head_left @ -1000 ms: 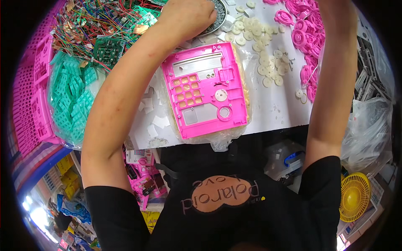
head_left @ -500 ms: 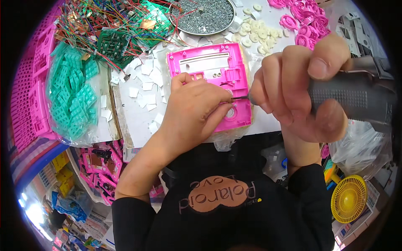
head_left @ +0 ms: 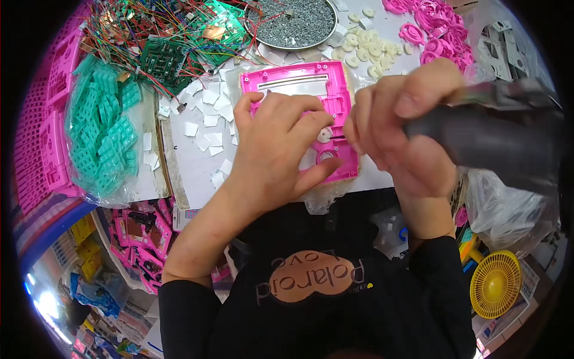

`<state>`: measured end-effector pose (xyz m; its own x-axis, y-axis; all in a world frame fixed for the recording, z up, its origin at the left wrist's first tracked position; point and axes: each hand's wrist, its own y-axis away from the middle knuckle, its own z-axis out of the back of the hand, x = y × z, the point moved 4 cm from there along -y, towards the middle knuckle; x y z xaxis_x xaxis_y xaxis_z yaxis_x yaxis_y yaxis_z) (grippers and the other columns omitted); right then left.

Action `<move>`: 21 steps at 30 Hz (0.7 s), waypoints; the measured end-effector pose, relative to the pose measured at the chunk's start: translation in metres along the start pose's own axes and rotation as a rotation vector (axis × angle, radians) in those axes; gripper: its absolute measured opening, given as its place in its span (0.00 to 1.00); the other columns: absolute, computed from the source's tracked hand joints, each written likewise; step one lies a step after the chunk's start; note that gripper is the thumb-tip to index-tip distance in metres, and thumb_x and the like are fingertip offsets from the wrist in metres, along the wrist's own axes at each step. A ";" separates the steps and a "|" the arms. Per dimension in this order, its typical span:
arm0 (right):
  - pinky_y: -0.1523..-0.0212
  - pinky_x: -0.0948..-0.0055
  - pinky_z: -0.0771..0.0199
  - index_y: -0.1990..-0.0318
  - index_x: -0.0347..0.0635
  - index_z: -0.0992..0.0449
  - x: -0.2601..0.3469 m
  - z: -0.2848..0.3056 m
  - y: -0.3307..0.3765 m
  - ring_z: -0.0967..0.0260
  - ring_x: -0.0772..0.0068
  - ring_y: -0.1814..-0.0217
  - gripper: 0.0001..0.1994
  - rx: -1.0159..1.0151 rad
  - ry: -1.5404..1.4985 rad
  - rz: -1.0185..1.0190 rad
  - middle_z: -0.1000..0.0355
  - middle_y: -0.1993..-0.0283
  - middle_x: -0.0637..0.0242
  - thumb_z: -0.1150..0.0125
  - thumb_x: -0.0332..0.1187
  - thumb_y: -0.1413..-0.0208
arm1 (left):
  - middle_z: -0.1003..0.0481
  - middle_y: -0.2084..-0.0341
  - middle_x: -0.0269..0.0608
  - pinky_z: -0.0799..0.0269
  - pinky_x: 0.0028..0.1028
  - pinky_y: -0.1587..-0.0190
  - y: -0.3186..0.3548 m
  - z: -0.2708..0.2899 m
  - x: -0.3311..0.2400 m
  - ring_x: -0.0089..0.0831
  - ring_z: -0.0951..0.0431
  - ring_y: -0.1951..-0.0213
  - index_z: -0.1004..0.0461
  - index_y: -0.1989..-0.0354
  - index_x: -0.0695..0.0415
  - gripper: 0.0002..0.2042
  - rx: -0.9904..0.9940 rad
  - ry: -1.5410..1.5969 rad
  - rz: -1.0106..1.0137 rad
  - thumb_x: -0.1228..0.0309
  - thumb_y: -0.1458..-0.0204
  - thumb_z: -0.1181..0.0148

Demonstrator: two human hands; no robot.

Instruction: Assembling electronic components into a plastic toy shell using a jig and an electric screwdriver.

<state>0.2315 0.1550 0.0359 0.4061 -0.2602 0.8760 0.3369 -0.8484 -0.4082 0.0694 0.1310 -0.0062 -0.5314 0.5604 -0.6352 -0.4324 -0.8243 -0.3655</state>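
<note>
Far L: pink mesh baskets (head_left: pixel 54 119) at the table edge, then teal button pads (head_left: pixel 107 128) in a clear bag, prob. bagged so the loose pcs stay together. Wired circuit boards (head_left: pixel 164 63) heap up behind, in a tangle. Small white squares (head_left: pixel 209 119) lie scattered btwn these & the work, seemingly kept close for quick pickup.

L hand (head_left: pixel 275 140) is palm-down over the L & mid part of the pink casing (head_left: pixel 341 110), fingers spread & bent, thumb apart from index; no pinch visible. Looks like it's there to steady the casing. Casing lies flat, inner side up, on a plastic-wrapped pad (head_left: pixel 326 204), prob. for cushioning, nr the table's front edge.

Behind: round dish of screws (head_left: pixel 293 27), then cream discs (head_left: pixel 373 48), both w/in reach.

R hand (head_left: pixel 406 119) is closed round a dark grey driver (head_left: pixel 490 143), blurred; held roughly level, bit (head_left: pixel 339 137) aimed L, prob. to get at the casing's R half w/o hitting the L hand.

Far R: pink ring parts (head_left: pixel 439 30) & metal plates (head_left: pixel 508 51) at back, yellow round grille (head_left: pixel 496 284) low down.

Casing vs fingers: L fingers & thumb lie over it; white disc (head_left: pixel 324 136) in it shows btwn L index & thumb. R fingertips are by its R edge, contact can't tell. Bit tip is just beside the disc; touching or not, can't tell.
</note>
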 end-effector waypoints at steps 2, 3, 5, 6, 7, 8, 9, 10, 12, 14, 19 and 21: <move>0.74 0.74 0.36 0.52 0.47 0.36 -0.010 0.003 -0.001 0.39 0.77 0.78 0.15 0.007 0.029 -0.024 0.38 0.76 0.72 0.35 0.37 0.39 | 0.26 0.53 0.35 0.49 0.52 0.39 0.004 -0.003 0.005 0.39 0.28 0.50 0.21 0.60 0.50 0.17 0.083 -0.091 -0.035 0.63 0.61 0.28; 0.74 0.74 0.36 0.53 0.46 0.36 -0.014 0.004 0.001 0.40 0.77 0.78 0.15 0.007 0.043 -0.035 0.37 0.76 0.71 0.35 0.36 0.40 | 0.27 0.51 0.37 0.50 0.53 0.37 0.006 -0.006 0.007 0.40 0.29 0.49 0.21 0.57 0.51 0.19 0.126 -0.135 -0.052 0.62 0.61 0.29; 0.74 0.73 0.35 0.55 0.43 0.37 -0.020 0.006 0.004 0.40 0.76 0.78 0.15 0.004 0.072 -0.059 0.36 0.76 0.68 0.35 0.34 0.41 | 0.26 0.52 0.35 0.52 0.58 0.36 0.008 -0.009 0.008 0.38 0.28 0.49 0.20 0.62 0.49 0.17 0.106 -0.160 -0.048 0.59 0.62 0.27; 0.74 0.72 0.35 0.56 0.43 0.37 -0.022 0.008 0.004 0.40 0.76 0.78 0.14 0.041 0.126 -0.065 0.36 0.76 0.67 0.36 0.32 0.41 | 0.26 0.52 0.35 0.52 0.61 0.35 0.008 -0.010 0.008 0.36 0.28 0.49 0.20 0.65 0.49 0.16 0.094 -0.174 -0.045 0.58 0.63 0.26; 0.74 0.72 0.34 0.58 0.43 0.37 -0.024 0.008 0.005 0.40 0.75 0.78 0.13 0.058 0.139 -0.067 0.36 0.76 0.66 0.36 0.30 0.42 | 0.25 0.52 0.34 0.52 0.61 0.35 0.008 -0.011 0.008 0.36 0.28 0.49 0.19 0.65 0.49 0.16 0.095 -0.184 -0.043 0.58 0.63 0.27; 0.74 0.71 0.34 0.59 0.43 0.37 -0.026 0.007 0.006 0.40 0.75 0.78 0.13 0.076 0.151 -0.069 0.36 0.76 0.65 0.37 0.29 0.42 | 0.25 0.52 0.34 0.52 0.61 0.35 0.009 -0.011 0.009 0.36 0.28 0.49 0.19 0.66 0.49 0.15 0.097 -0.194 -0.040 0.58 0.62 0.27; 0.74 0.71 0.34 0.60 0.43 0.38 -0.028 0.005 0.008 0.40 0.75 0.78 0.12 0.074 0.121 -0.065 0.36 0.76 0.65 0.37 0.27 0.43 | 0.25 0.52 0.34 0.52 0.61 0.35 0.009 -0.010 0.009 0.36 0.28 0.49 0.19 0.66 0.49 0.15 0.098 -0.207 -0.037 0.59 0.62 0.27; 0.73 0.71 0.33 0.61 0.42 0.38 -0.030 0.002 0.010 0.40 0.75 0.77 0.12 0.072 0.090 -0.060 0.36 0.76 0.64 0.38 0.26 0.44 | 0.25 0.52 0.34 0.52 0.61 0.35 0.009 -0.012 0.010 0.36 0.28 0.49 0.18 0.66 0.49 0.14 0.104 -0.221 -0.046 0.59 0.61 0.27; 0.73 0.70 0.33 0.63 0.42 0.39 -0.034 -0.006 0.013 0.40 0.74 0.77 0.12 0.074 0.026 -0.051 0.36 0.76 0.63 0.39 0.23 0.45 | 0.25 0.52 0.33 0.53 0.61 0.34 0.007 -0.016 0.011 0.35 0.28 0.49 0.18 0.66 0.48 0.14 0.114 -0.253 -0.060 0.59 0.60 0.28; 0.73 0.71 0.33 0.62 0.41 0.38 -0.035 -0.002 0.013 0.39 0.74 0.76 0.12 0.162 0.267 -0.076 0.35 0.76 0.63 0.37 0.24 0.45 | 0.25 0.52 0.34 0.52 0.62 0.34 0.009 -0.015 0.011 0.35 0.28 0.49 0.17 0.65 0.48 0.13 0.110 -0.280 -0.054 0.59 0.59 0.28; 0.76 0.72 0.39 0.52 0.40 0.35 -0.039 0.006 -0.006 0.41 0.77 0.78 0.18 0.047 0.053 -0.133 0.38 0.77 0.72 0.34 0.35 0.43 | 0.26 0.48 0.35 0.49 0.64 0.34 0.014 -0.014 0.010 0.36 0.30 0.44 0.18 0.59 0.48 0.17 0.207 -0.279 -0.035 0.56 0.57 0.28; 0.75 0.73 0.41 0.47 0.39 0.34 -0.018 0.021 -0.017 0.44 0.78 0.77 0.20 0.019 -0.096 -0.080 0.40 0.77 0.75 0.36 0.39 0.41 | 0.27 0.46 0.41 0.51 0.64 0.35 0.027 -0.001 0.011 0.40 0.30 0.42 0.21 0.58 0.51 0.20 0.100 -0.184 -0.046 0.56 0.57 0.28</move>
<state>0.2364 0.1842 0.0216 0.4568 -0.1456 0.8776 0.3870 -0.8557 -0.3435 0.0529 0.1150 -0.0232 -0.6299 0.6099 -0.4809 -0.5242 -0.7907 -0.3162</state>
